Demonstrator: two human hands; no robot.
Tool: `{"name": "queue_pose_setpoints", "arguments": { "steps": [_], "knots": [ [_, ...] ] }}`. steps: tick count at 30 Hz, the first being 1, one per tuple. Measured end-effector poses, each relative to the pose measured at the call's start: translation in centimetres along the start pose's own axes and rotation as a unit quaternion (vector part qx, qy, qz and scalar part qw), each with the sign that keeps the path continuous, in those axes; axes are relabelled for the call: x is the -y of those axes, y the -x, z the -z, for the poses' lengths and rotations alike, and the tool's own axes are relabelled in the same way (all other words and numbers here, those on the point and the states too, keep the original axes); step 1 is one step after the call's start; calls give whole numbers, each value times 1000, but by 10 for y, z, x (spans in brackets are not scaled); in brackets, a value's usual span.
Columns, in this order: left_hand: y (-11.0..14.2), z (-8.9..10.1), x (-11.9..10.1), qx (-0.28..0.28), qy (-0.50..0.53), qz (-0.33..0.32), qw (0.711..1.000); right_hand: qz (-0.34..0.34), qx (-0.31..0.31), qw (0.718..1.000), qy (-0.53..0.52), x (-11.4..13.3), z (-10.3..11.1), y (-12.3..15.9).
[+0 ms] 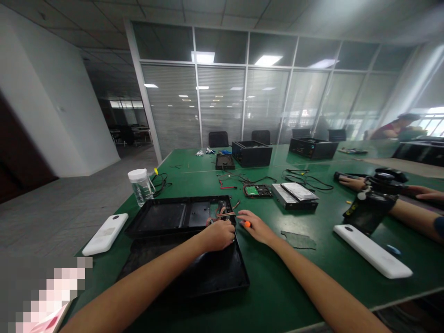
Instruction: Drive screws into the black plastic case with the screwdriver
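An opened black plastic case [169, 217] lies in front of me, its shallow lid half [208, 273] toward my body. My left hand [219, 235] reaches over the case's right corner, fingers curled in a pinch; what they grip is hidden. Beside them, striped multicoloured wires [225, 214] run among small parts in the corner compartment. Just right of the case, my right hand [255, 227] is low over the table, fingers bent toward that corner. An orange-ended object [247, 224] shows between its fingers; the rest of it is hidden.
A water bottle [139, 187] and a white device [106, 234] stand left. Beyond are a green circuit board [257, 191], a silver drive [294, 195], cables and black computer cases [252, 153]. At right, another person's hands [352, 182] work near black equipment and a second white device [373, 251].
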State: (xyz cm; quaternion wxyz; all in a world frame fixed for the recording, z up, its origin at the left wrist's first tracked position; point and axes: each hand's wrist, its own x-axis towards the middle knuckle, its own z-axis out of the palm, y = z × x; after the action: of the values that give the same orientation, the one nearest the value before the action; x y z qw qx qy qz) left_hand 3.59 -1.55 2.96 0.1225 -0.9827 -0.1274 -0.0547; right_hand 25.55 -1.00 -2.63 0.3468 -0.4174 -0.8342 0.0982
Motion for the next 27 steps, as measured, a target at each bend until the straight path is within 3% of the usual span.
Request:
{"name": "queue_pose_setpoints", "arguments": {
  "steps": [4,14,22,27],
  "knots": [
    [6,-19,3,-50,-15,-23,998,-13,1,1000,-8,-2,1,-1],
    [11,-21,9,-70,60,-8,996,5,4,1000,-18,13,13,-4],
    [7,-18,8,-56,75,97,991,-72,21,997,7,13,13,-1],
    [12,-15,10,-131,198,152,959,-79,15,997,11,12,14,-2]
  ]
}}
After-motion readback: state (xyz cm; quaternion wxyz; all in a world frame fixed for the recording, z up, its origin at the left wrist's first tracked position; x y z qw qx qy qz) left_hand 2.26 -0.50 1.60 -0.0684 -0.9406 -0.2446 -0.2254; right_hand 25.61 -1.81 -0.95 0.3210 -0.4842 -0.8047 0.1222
